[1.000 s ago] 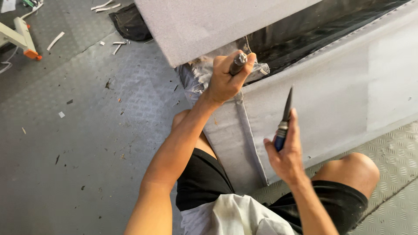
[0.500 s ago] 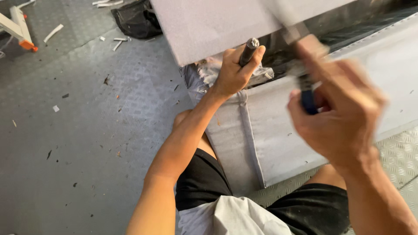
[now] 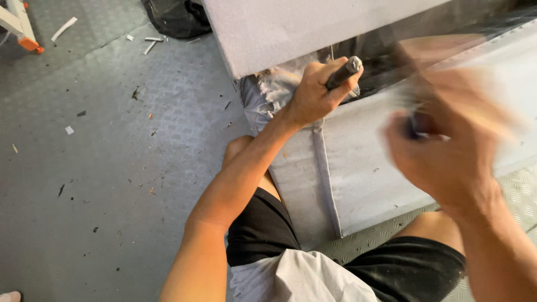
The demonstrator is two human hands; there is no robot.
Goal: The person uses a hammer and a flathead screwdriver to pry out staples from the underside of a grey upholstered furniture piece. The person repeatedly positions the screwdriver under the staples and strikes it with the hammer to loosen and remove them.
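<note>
A dark cylindrical tool handle (image 3: pixel 344 72) is clamped in the left hand (image 3: pixel 313 95), fingers wrapped round it, at the corner of a grey upholstered frame (image 3: pixel 363 168) where torn fabric (image 3: pixel 268 92) is bunched under a grey padded panel (image 3: pixel 291 28). The handle is angled up and to the right; its working end is hidden behind the fist and the fabric. The right hand (image 3: pixel 447 151) is seen raised near the camera, heavily blurred; a dark blue grip (image 3: pixel 414 123) appears enclosed in it, so it is judged closed on a second tool, whose blade cannot be made out. Black lining (image 3: pixel 447 33) is visible in the gap behind. Staples and scraps (image 3: pixel 151 45) are scattered on the grey patterned floor (image 3: pixel 84 168), well apart from the work. For a clean result, the held tool is best kept steady at the corner, with the left knuckles kept out of the path of the right hand's tool
</note>
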